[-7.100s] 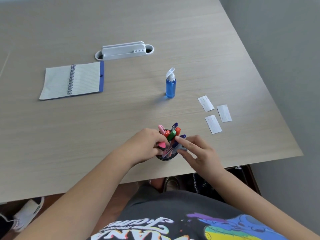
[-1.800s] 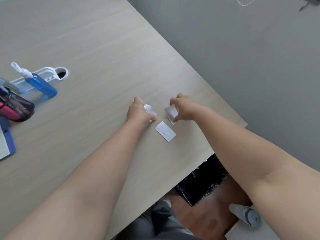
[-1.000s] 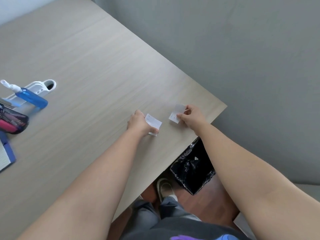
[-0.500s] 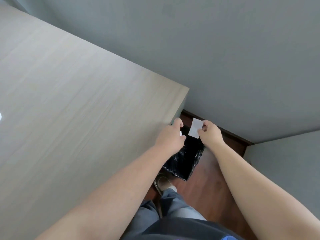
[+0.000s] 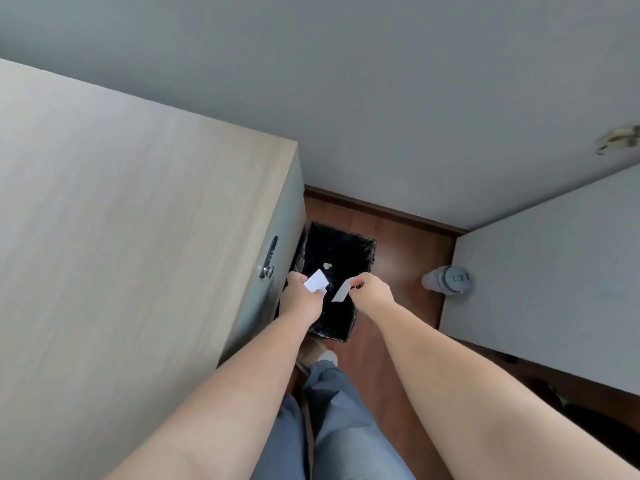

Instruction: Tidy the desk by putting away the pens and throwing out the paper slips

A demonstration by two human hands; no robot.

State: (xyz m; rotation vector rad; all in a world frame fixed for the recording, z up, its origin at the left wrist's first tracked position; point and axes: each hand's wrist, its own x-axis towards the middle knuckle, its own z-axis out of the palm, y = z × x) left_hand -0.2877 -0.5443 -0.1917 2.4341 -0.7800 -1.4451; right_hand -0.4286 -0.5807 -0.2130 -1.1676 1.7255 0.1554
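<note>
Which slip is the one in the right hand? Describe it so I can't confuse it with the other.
Start at the desk corner, then drop to the black-lined bin on the floor beside it. Two white slips are held over its opening. The right hand pinches the right slip, a narrow strip hanging downward from its top end, while the left slip looks broader and lies flatter on the left hand.

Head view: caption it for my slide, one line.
Both hands, left hand and right hand, hold white paper slips above the black-lined bin beside the desk.
</note>
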